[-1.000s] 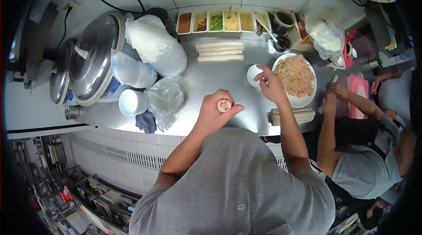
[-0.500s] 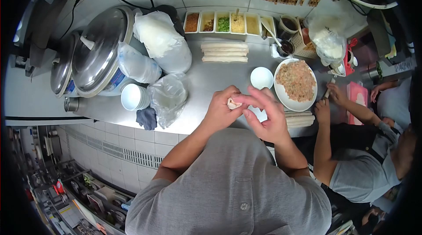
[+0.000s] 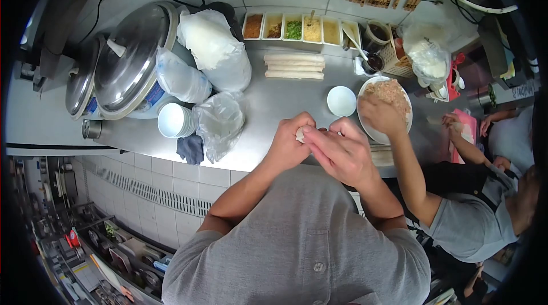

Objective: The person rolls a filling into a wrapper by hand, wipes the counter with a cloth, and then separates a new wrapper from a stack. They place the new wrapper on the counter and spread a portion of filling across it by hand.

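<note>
My left hand is curled around a small pale dumpling with only part of its dough showing. The fingertips of my right hand press together against the same dumpling, just over the counter's front edge. Beyond them stands a white bowl. A white oval plate of minced meat filling lies to the right, partly covered by a co-worker's hand. Long pale dough stacks rest farther back on the counter, and another dough stack shows beside my right hand.
Plastic bags and stacked white cups stand at the left, before large lidded pots. A row of seasoning tubs lines the wall. A co-worker's arm reaches in from the right, near a pink tray.
My right fingers, spread apart before, have closed in on the dumpling. The co-worker's hand has moved left from the counter onto the meat filling.
</note>
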`<action>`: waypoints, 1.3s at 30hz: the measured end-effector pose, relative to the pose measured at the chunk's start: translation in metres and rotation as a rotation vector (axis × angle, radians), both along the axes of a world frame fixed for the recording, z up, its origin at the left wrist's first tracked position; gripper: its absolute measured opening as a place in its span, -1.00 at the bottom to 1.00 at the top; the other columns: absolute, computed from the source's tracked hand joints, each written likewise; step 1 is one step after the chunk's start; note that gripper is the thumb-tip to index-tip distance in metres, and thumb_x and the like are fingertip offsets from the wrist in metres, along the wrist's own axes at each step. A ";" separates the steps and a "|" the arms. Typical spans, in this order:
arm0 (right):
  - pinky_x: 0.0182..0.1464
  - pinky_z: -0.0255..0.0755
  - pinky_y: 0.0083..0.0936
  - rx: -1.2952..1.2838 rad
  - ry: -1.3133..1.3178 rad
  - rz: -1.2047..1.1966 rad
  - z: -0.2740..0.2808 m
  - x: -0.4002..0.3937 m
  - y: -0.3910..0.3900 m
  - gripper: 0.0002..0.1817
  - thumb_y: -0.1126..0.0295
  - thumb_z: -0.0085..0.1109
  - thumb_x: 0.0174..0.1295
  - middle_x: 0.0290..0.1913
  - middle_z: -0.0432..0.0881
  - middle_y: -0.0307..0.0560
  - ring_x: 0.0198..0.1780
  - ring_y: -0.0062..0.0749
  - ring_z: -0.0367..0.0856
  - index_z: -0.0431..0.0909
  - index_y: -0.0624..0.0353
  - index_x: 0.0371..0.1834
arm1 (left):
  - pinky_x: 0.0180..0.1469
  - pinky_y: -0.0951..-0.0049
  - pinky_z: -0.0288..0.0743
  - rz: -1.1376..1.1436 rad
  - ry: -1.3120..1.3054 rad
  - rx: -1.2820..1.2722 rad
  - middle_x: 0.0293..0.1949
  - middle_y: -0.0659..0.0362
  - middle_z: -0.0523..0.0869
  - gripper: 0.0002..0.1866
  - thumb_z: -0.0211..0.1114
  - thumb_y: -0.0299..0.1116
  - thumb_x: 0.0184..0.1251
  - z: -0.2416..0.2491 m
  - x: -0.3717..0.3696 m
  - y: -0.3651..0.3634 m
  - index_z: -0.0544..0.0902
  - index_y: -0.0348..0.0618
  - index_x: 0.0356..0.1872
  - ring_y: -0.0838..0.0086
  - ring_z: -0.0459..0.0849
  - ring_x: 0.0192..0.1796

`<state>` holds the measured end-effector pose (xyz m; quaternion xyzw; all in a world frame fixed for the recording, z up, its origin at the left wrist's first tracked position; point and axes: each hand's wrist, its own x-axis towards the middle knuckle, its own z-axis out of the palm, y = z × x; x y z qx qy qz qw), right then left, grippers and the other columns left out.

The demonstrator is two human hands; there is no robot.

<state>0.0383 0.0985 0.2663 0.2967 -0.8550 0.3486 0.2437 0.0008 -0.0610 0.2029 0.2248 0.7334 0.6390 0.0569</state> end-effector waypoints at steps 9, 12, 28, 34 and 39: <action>-0.21 0.50 -0.37 0.188 -0.167 0.012 0.009 -0.001 0.005 -0.53 0.56 0.48 -0.06 -0.42 0.63 -0.20 -0.33 -0.35 0.51 0.71 0.18 0.02 | -0.42 0.41 0.41 -0.027 0.080 -0.035 -0.54 0.09 0.58 -0.78 0.40 -0.43 0.12 -0.012 -0.002 0.001 0.49 -0.28 -0.47 0.41 0.54 -0.51; -0.17 0.51 -0.36 0.064 -0.228 0.055 0.002 0.001 0.011 -0.54 0.55 0.49 -0.05 -0.41 0.66 -0.22 -0.33 -0.37 0.51 0.71 0.18 0.02 | -0.44 0.42 0.39 -0.030 -0.051 -0.037 -0.56 0.13 0.58 -0.77 0.40 -0.43 0.13 -0.006 -0.001 0.002 0.47 -0.26 -0.48 0.44 0.53 -0.51; -0.26 0.46 -0.45 -0.242 -0.182 -0.041 -0.007 0.011 0.008 -0.45 0.69 0.22 0.07 -0.09 0.79 -0.07 -0.38 -0.28 0.50 0.58 0.24 0.22 | -0.39 0.54 0.40 0.050 -0.126 0.177 -0.52 0.24 0.60 -0.82 0.38 -0.56 0.08 0.001 -0.002 0.011 0.50 -0.21 -0.39 0.65 0.52 -0.43; -0.25 0.48 -0.42 -0.020 -0.228 -0.051 -0.003 0.010 0.009 -0.35 0.72 0.21 -0.03 -0.31 0.71 -0.07 -0.33 -0.23 0.51 0.57 0.16 0.25 | -0.27 0.53 0.41 -0.018 -0.222 0.098 -0.46 0.25 0.57 -0.85 0.31 -0.56 0.10 0.009 -0.001 0.011 0.47 -0.20 -0.39 0.63 0.49 -0.34; -0.27 0.48 -0.40 -0.051 -0.227 0.009 0.004 0.007 0.013 -0.35 0.73 0.21 -0.06 -0.33 0.71 -0.08 -0.33 -0.23 0.50 0.59 0.16 0.23 | -0.34 0.52 0.42 0.030 -0.231 0.077 -0.50 0.26 0.58 -0.82 0.36 -0.52 0.17 0.001 -0.002 0.012 0.47 -0.18 -0.40 0.63 0.48 -0.40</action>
